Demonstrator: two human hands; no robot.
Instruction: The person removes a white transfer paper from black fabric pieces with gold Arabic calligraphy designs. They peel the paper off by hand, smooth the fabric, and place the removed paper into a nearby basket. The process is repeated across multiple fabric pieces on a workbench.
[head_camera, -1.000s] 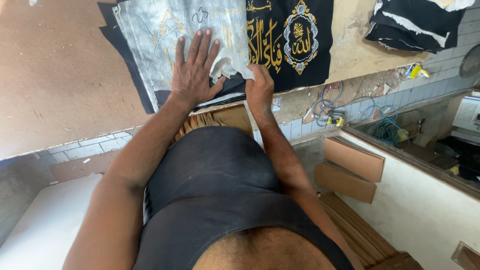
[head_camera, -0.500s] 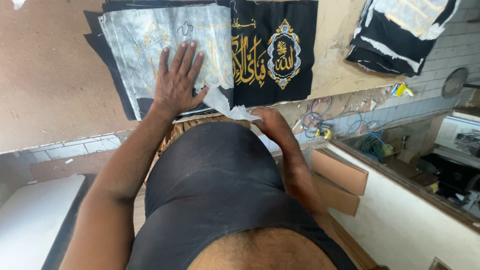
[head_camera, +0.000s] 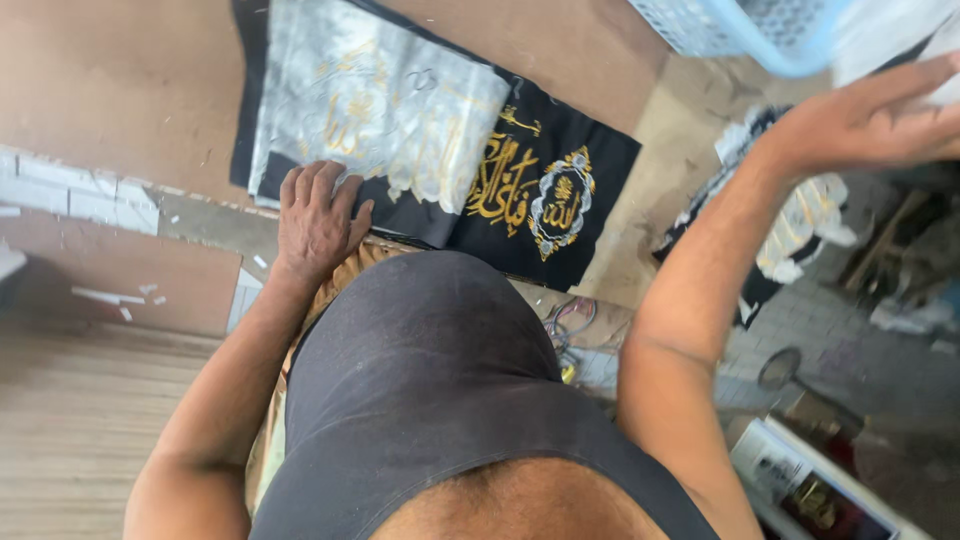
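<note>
A black cloth with gold embroidery lies on the brown table. A translucent silvery sheet covers its left part. My left hand rests flat on the near edge of that sheet and cloth, fingers together. My right hand is raised out to the right, fingers spread and blurred, holding nothing, just below a light blue perforated basket.
Another black and silvery cloth lies at the right on the table. Tangled wires hang at the table's near edge. A white tiled ledge runs at the left. Below right stand a small fan and a box.
My right hand left the cloth's near edge and swung up to the right toward the basket. My left hand slid back to the cloth's near edge. The view turned right.
</note>
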